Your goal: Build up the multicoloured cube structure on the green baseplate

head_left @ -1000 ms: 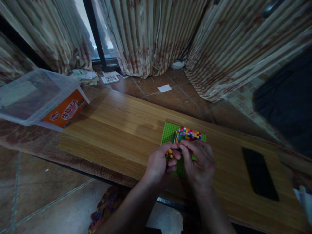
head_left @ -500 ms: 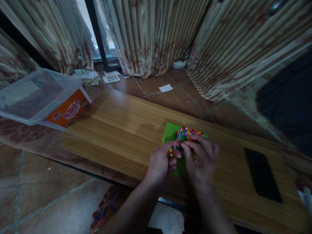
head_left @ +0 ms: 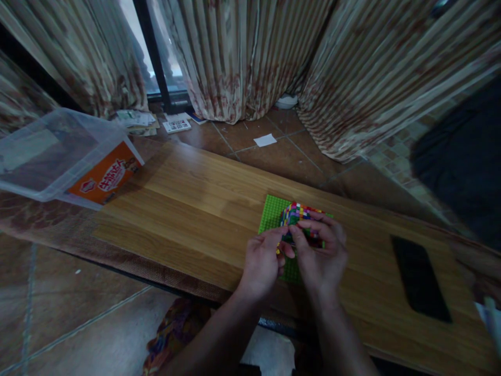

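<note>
A green studded baseplate (head_left: pixel 271 210) lies on the wooden table, bearing a block-shaped build of many-coloured toy bricks (head_left: pixel 296 211). My left hand (head_left: pixel 265 261) is curled in front of the build, with small yellow toy bricks (head_left: pixel 278 249) partly showing between its fingers. Beside it, my right hand (head_left: pixel 323 253) is closed at the build's near right side, thumb and forefinger pinched near the left fingertips. Whatever sits in that pinch is too small and covered to make out. Both hands hide much of the build's front and the plate's near part.
On the table's left end stands a clear plastic bin (head_left: pixel 58 156) with an orange label. A black phone-like slab (head_left: pixel 420 278) lies on the wooden tabletop (head_left: pixel 188 209) to the right. Papers (head_left: pixel 136 120) rest on the tiled floor by the curtains (head_left: pixel 227 57).
My left hand has shifted slightly right, closer to the right hand, and fewer of its yellow bricks show. The right hand's fingers have come lower over the build's side.
</note>
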A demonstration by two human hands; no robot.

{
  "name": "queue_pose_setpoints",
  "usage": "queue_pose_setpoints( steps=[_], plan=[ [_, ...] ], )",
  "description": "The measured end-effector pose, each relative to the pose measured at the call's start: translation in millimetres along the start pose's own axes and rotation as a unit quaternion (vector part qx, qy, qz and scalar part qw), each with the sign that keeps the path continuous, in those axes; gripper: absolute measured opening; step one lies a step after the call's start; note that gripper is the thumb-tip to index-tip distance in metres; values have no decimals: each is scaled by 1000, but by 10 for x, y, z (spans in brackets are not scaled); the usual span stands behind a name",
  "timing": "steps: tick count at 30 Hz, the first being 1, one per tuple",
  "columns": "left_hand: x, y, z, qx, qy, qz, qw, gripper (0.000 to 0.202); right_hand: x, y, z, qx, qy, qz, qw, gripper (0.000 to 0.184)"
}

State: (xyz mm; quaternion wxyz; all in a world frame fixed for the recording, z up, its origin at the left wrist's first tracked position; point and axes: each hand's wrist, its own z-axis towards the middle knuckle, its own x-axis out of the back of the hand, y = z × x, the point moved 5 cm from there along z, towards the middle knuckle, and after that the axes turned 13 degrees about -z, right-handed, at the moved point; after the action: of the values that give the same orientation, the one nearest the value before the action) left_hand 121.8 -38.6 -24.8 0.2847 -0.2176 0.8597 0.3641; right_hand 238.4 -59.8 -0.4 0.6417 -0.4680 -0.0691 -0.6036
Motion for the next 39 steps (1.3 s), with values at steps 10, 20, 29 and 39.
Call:
queue_pose_setpoints(
  steps=[10, 20, 29, 39],
  plan=[
    [-11, -41, 29, -8, -11, 13, 1000, 28, -18, 18, 89, -57, -26, 19, 998, 7],
    [-8, -49, 33, 7, -5, -49, 999, 28, -21, 25, 92, -57, -45, 10, 997, 8],
    [-55, 91, 14, 50, -6, -304, 951, 30, 123, 31, -3, -13, 34, 29, 999, 11],
    [-116, 168, -45, 44, -45, -313, 948, 37, 165, -289, -63, 195, -85, -20, 977, 22]
  ],
)
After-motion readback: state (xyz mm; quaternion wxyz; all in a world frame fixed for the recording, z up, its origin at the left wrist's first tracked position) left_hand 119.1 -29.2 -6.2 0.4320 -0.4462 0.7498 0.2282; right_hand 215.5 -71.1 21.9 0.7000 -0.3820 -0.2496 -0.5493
